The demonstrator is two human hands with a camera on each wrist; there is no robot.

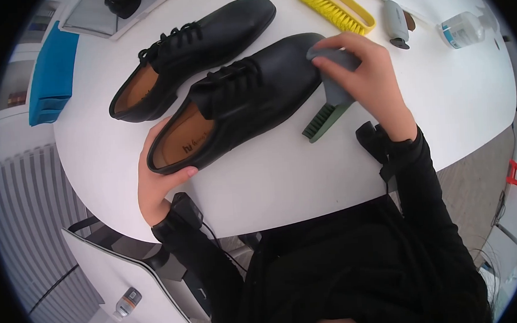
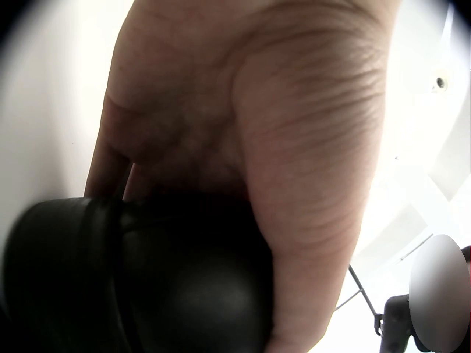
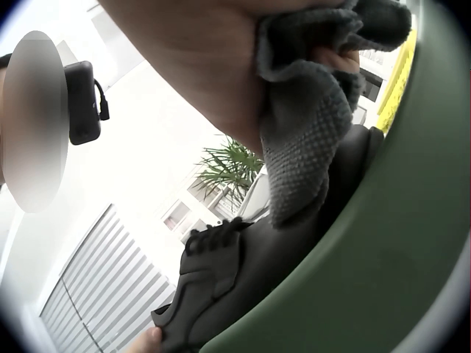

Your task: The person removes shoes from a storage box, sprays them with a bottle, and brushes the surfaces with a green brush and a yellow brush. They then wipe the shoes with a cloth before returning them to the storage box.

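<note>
My left hand (image 1: 153, 183) grips the heel of a black lace-up leather shoe (image 1: 243, 97), thumb on the near side of the rim. In the left wrist view, the dark heel (image 2: 199, 287) sits under the palm and thumb. At the toe, my right hand (image 1: 368, 66) pinches a bunched grey cloth (image 1: 341, 64). The right wrist view shows this textured cloth (image 3: 302, 140) hanging over the front of the shoe (image 3: 257, 265). Below the cloth is a green brush (image 1: 326, 122) with dark bristles, its upper end hidden; its green body (image 3: 383, 243) looms close in the right wrist view.
A matching black shoe (image 1: 198, 52) lies just behind the held one. At the back of the white table (image 1: 260, 185) are a yellow brush (image 1: 341, 5), a grey handheld object (image 1: 396, 23) and a clear bottle (image 1: 463, 29). A blue box (image 1: 55, 79) stands at the left.
</note>
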